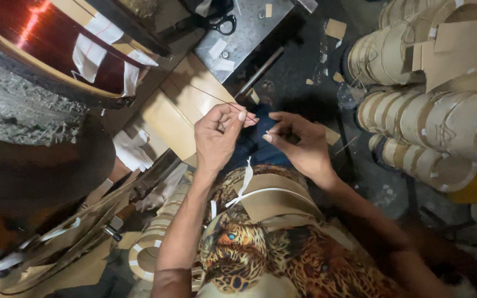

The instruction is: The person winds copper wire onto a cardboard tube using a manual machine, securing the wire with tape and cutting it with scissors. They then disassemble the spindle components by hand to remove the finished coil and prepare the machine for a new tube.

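Here, a thin copper wire (208,95) slants down from the upper left into the pinched left hand (216,135), while the right hand (296,140), fingertips narrowed, waits just beside it over the lap.

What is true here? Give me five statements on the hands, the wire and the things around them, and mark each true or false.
1. The left hand pinches a thin wire between thumb and fingers. True.
2. The right hand rests flat on the person's lap. False: it is raised, fingers curled, close to the left hand.
3. Black-handled scissors lie on the grey metal plate. True.
4. The big spool at upper left holds blue wire. False: the wire is reddish copper.
5. Stacks of paper-wrapped coils stand at right. True.
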